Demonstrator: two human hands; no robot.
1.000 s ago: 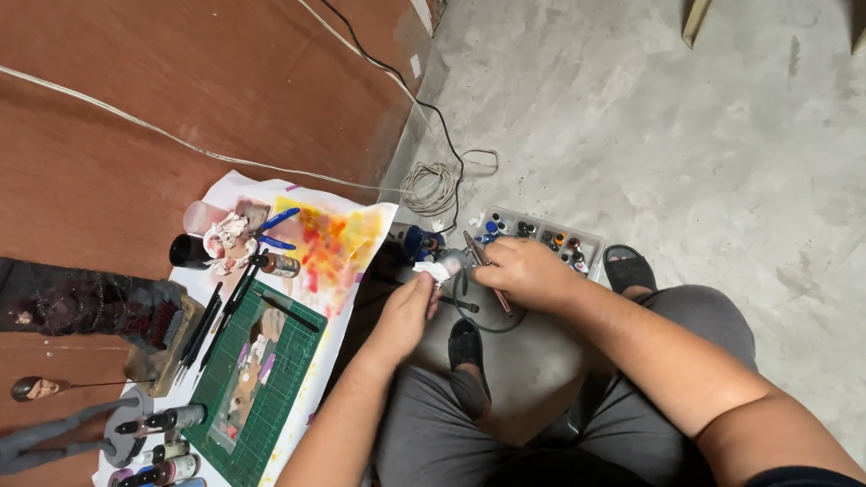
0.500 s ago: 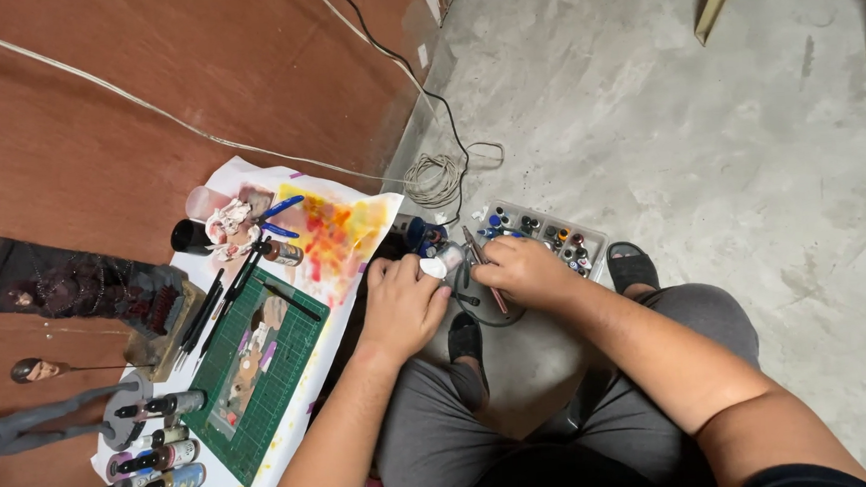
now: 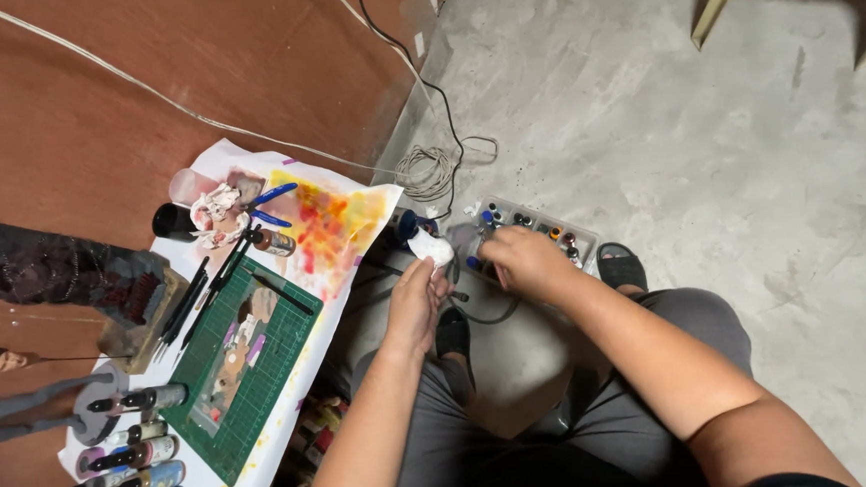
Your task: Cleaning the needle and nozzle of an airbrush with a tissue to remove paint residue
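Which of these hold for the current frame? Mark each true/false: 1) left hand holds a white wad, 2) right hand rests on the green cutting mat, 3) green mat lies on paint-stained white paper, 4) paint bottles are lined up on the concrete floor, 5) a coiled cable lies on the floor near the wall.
1) True: the left hand grips a crumpled white wad.
2) False: the right hand is over the grey paint tray on the floor, well apart from the green cutting mat.
3) True: the mat sits on the white paper, which is stained yellow, orange and red.
4) False: the paint bottles lie on the paper's near end, on the brown board.
5) True: the coiled cable lies on the concrete by the wall's base.
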